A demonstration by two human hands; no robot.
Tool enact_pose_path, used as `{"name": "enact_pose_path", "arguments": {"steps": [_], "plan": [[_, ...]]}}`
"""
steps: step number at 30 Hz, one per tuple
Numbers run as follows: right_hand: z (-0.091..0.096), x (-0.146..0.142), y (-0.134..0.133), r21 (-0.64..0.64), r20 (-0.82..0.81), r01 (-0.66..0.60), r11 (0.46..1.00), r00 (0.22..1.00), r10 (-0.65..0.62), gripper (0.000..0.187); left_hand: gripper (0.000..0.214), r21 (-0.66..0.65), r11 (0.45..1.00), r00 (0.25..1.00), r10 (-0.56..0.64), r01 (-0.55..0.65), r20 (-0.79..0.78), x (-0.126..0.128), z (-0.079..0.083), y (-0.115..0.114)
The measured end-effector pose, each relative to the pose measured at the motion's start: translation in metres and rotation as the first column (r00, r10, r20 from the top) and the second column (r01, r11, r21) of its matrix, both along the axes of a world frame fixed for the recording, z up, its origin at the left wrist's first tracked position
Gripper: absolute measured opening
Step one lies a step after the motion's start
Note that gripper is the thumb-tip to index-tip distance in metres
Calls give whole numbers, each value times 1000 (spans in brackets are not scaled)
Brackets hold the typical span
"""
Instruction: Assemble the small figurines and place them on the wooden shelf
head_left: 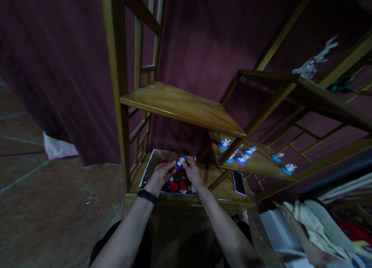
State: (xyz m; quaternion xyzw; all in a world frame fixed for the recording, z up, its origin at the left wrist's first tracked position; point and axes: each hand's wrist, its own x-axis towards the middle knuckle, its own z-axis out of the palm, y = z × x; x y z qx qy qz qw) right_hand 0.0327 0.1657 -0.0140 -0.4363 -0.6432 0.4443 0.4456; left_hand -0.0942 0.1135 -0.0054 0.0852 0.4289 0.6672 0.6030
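Between my two hands is a small figurine with a blue-purple base and white parts. My left hand, a black band on its wrist, grips it from the left, and my right hand pinches it from the right. Both are held over an open cardboard box on the lowest board of a wooden shelf unit. Inside the box lie several small red, black and white figurines; my hands cover part of them.
Several blue-based figurines stand on a middle shelf to the right. A phone lies on the lowest board. Directly above the box juts a bare shelf board. A clear ornament stands higher up. Boxes and cloth crowd the lower right.
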Motion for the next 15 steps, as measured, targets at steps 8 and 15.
{"name": "enact_pose_path", "arguments": {"steps": [8, 15], "plan": [[1, 4, 0, 80, 110, -82, 993, 991, 73, 19, 16, -35, 999, 999, -26, 27, 26, -3, -8, 3], [0, 8, 1, 50, 83, -138, 989, 988, 133, 17, 14, -101, 992, 994, -69, 77, 79, -4, -11, 7]]}}
